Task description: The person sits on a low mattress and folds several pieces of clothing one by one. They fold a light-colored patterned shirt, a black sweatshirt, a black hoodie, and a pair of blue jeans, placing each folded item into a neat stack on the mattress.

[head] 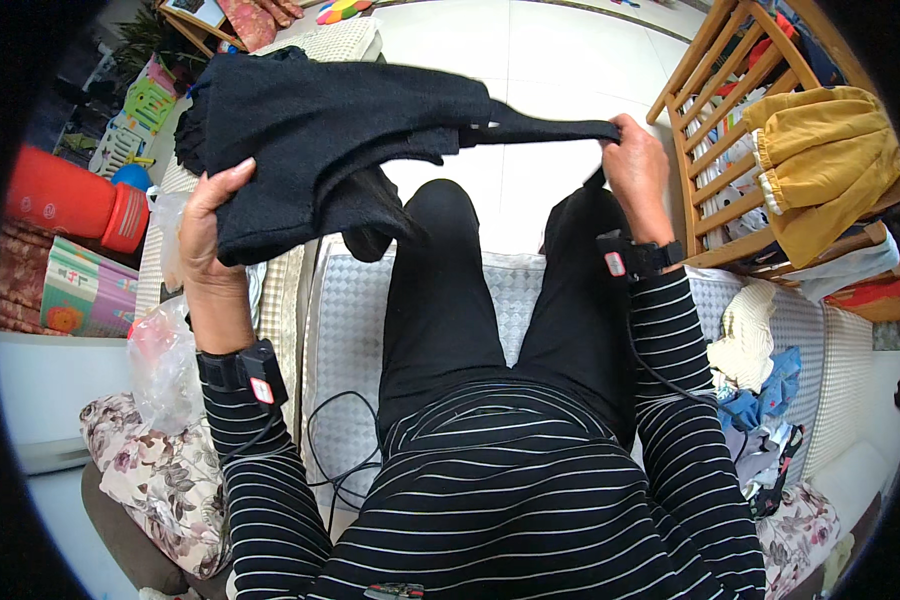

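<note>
A black cloth garment [330, 112] is held up above the knees, its bulk to the left and a narrow strip stretched to the right. My left hand [214, 217] grips the garment's lower left edge, thumb on top and the fingers hidden behind the fabric. Between the fingers of my right hand [636, 169] is the end of the narrow black strip [547, 131], pulled nearly level. A short loose piece hangs below that hand. Folds hide the garment's exact shape.
To the right stands a wooden slatted crib [727, 161] with a mustard-yellow garment [825, 165] over its rail. Crumpled clothes [757, 390] lie on the seat beside me. At left are a clear plastic bag [165, 367], a red container [75, 199] and a floral cushion [165, 480]. Black cable [337, 480] loops near my hip.
</note>
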A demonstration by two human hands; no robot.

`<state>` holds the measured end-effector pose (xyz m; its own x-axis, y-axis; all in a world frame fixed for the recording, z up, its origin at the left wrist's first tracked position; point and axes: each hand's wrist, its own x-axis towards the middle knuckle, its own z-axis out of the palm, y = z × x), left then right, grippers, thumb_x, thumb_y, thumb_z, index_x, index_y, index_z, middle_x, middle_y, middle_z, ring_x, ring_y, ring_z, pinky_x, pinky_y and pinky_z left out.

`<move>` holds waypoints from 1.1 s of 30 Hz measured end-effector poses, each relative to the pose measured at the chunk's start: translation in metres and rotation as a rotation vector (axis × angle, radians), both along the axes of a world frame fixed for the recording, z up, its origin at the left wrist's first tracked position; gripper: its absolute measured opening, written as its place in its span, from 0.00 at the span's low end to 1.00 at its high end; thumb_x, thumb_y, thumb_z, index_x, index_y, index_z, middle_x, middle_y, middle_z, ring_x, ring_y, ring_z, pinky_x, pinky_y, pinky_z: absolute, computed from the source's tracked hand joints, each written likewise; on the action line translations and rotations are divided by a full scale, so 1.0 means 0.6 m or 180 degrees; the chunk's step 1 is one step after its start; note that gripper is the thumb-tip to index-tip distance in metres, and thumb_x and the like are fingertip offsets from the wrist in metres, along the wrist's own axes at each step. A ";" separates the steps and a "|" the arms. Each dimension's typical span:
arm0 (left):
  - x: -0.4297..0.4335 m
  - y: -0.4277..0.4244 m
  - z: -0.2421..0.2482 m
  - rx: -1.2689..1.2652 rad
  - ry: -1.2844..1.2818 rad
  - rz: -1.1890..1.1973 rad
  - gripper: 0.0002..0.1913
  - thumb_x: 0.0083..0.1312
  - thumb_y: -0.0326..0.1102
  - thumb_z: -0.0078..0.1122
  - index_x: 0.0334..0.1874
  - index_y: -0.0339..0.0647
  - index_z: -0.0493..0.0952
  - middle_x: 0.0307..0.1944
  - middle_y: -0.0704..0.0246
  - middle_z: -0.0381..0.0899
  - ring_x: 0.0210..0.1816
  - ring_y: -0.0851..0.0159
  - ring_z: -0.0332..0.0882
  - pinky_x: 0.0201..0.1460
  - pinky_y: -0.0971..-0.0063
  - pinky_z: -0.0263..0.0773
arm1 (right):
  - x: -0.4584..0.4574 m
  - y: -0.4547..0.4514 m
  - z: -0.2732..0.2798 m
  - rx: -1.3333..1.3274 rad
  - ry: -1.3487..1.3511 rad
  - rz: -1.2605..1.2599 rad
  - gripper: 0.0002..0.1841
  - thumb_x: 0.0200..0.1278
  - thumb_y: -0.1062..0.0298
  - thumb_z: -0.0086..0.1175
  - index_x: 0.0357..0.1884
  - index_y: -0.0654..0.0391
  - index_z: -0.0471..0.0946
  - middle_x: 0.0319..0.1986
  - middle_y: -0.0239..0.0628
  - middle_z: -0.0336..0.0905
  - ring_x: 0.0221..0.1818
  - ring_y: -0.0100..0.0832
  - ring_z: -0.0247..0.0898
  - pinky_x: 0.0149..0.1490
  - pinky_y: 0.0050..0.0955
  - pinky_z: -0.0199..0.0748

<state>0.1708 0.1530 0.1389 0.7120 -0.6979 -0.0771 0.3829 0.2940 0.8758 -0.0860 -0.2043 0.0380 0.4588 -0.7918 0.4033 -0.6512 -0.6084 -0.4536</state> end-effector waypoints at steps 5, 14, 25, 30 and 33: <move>-0.048 -0.027 -0.050 -0.0094 0.0815 -0.0283 0.19 0.60 0.19 0.53 0.54 0.23 0.72 0.45 0.50 0.81 0.42 0.54 0.84 0.49 0.63 0.83 | -0.082 -0.069 0.008 -0.0176 0.0624 -0.0703 0.15 0.58 0.72 0.50 0.46 0.52 0.82 0.39 0.48 0.83 0.43 0.48 0.80 0.48 0.45 0.75; -0.110 -0.121 -0.085 -0.0278 0.0680 -0.0702 0.15 0.62 0.23 0.54 0.50 0.22 0.74 0.45 0.49 0.82 0.43 0.53 0.84 0.49 0.61 0.82 | 0.007 0.026 0.132 -0.3078 -0.0235 0.0722 0.14 0.60 0.71 0.56 0.47 0.44 0.82 0.54 0.41 0.75 0.62 0.41 0.67 0.60 0.43 0.63; -0.131 -0.109 -0.120 -0.0146 0.1135 -0.0952 0.15 0.66 0.30 0.53 0.52 0.29 0.74 0.44 0.54 0.83 0.40 0.56 0.85 0.47 0.63 0.82 | 0.087 0.205 0.073 -0.0869 -0.1413 0.2383 0.57 0.41 0.58 0.74 0.73 0.61 0.51 0.63 0.56 0.61 0.68 0.60 0.53 0.70 0.52 0.52; -0.158 -0.126 -0.113 -0.0913 0.1367 -0.0911 0.26 0.74 0.48 0.47 0.58 0.27 0.70 0.51 0.53 0.79 0.50 0.55 0.81 0.54 0.62 0.79 | 0.088 0.213 0.041 -0.0171 -0.1156 0.2288 0.50 0.46 0.59 0.71 0.70 0.62 0.55 0.59 0.54 0.67 0.62 0.54 0.63 0.65 0.45 0.63; -0.172 -0.122 -0.098 -0.0931 0.1505 -0.1013 0.29 0.72 0.52 0.49 0.59 0.28 0.70 0.52 0.52 0.79 0.51 0.55 0.81 0.56 0.59 0.78 | 0.083 0.210 0.038 -0.0073 -0.0921 0.2252 0.43 0.54 0.60 0.68 0.70 0.60 0.58 0.57 0.52 0.70 0.58 0.46 0.70 0.61 0.37 0.70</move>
<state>0.0675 0.0798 0.0798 0.4022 -0.9094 -0.1064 0.8162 0.3035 0.4916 -0.0361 -0.0785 0.0608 0.7270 -0.3385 0.5974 0.0399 -0.8477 -0.5290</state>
